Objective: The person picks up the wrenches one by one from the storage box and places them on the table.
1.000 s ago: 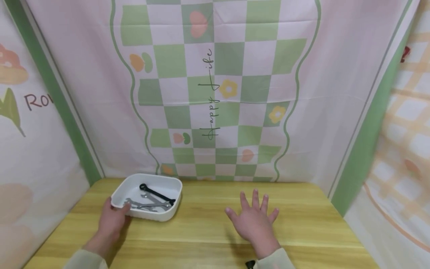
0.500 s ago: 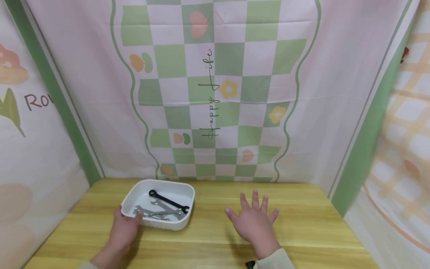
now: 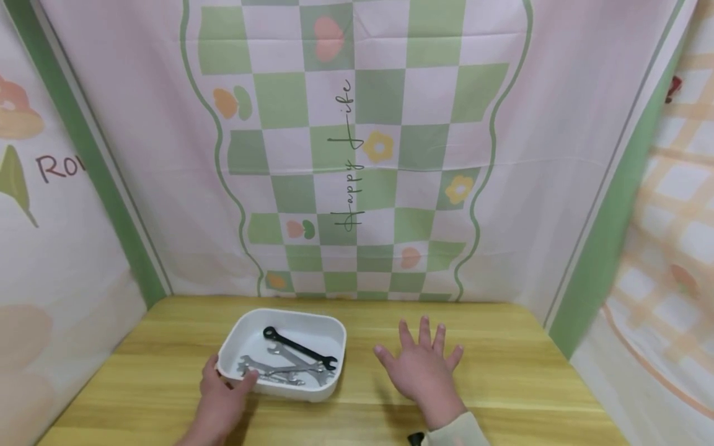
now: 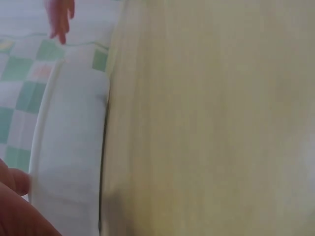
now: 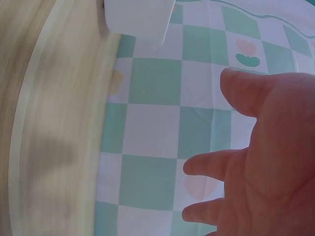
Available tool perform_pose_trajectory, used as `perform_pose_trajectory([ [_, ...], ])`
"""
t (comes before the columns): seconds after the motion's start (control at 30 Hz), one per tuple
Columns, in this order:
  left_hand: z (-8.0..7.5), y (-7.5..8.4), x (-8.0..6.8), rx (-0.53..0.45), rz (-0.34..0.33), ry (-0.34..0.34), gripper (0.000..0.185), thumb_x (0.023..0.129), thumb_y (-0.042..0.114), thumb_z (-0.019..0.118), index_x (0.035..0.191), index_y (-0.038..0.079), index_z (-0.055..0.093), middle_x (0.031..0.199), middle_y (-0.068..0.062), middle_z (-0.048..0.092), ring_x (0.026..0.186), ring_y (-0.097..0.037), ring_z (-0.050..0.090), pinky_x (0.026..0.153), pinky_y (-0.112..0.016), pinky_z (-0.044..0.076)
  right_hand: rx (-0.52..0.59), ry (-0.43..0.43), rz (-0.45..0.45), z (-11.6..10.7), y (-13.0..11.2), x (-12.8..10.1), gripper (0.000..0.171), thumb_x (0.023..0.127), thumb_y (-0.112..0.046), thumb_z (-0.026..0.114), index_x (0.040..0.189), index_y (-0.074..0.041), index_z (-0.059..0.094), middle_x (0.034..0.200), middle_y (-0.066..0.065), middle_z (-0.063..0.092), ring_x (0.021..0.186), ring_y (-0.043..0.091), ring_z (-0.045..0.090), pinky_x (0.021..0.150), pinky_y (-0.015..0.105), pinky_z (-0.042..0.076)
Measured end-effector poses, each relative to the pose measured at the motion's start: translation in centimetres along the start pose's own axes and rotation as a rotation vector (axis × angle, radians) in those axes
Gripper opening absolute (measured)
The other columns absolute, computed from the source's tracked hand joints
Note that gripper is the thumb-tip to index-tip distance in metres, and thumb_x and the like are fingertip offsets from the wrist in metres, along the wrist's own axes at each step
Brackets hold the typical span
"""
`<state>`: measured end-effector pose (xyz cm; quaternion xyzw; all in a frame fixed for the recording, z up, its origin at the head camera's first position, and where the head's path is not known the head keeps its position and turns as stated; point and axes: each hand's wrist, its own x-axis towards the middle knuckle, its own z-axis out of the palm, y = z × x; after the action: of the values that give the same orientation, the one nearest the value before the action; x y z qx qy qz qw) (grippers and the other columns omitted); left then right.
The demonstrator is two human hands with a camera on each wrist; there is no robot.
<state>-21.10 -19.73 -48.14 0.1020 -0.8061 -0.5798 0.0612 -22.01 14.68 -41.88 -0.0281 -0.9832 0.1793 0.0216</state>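
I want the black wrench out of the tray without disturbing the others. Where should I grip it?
Likely the black wrench's bare middle shank, from above: it lies diagonally atop the silver wrenches, and the tray walls block a side approach.

We note a wooden table — pale, yellow-grained. Behind it hangs a pink-and-green checked backdrop printed with flowers, hearts and script lettering — similar cloth panels flank both sides.

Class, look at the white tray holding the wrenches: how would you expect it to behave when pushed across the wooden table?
The white tray would probably slide, not tip: it sits low and wide. The wrenches lie loose, so they may shift and rattle. The left hand grips its near rim, suggesting it is stiff enough to push.
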Motion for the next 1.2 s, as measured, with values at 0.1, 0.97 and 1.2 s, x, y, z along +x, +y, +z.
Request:
perform_pose_trajectory([
  [0.1,-0.3,0.3,-0.4,0.046,0.006,-0.031,0.102,0.092,0.028,0.072,0.150,-0.011,-0.003,0.143,-0.044,0.026,0.121,-0.054,0.045,0.097,-0.056,0.046,0.000,0.000,0.003,0.0,0.0,0.0,0.104,0.085,-0.086,0.023,0.156,-0.010,0.033,0.159,0.028,-0.001,0.140,0.055,-0.014,0.090,0.074,-0.026],
  [0.97,-7.7,0.7,6.3,0.395,0.234,-0.548,0.099,0.087,0.039,0.075,0.160,0.010,0.015,0.157,-0.028,0.022,0.138,-0.056,0.021,0.105,-0.073,0.015,0.025,-0.006,-0.010,0.0,0.4,-0.1,0.105,0.084,-0.086,0.025,0.153,-0.008,0.038,0.159,0.029,0.001,0.141,0.055,-0.012,0.092,0.073,-0.025],
  [1.2,-7.1,0.7,6.0,0.338,0.206,-0.556,0.102,0.084,0.036,0.078,0.160,0.009,0.016,0.154,-0.031,0.026,0.138,-0.055,0.022,0.106,-0.072,0.013,0.028,-0.017,0.000,0.1,0.4,-0.1,0.105,0.084,-0.086,0.027,0.152,-0.007,0.040,0.159,0.030,0.002,0.141,0.055,-0.011,0.093,0.073,-0.025],
])
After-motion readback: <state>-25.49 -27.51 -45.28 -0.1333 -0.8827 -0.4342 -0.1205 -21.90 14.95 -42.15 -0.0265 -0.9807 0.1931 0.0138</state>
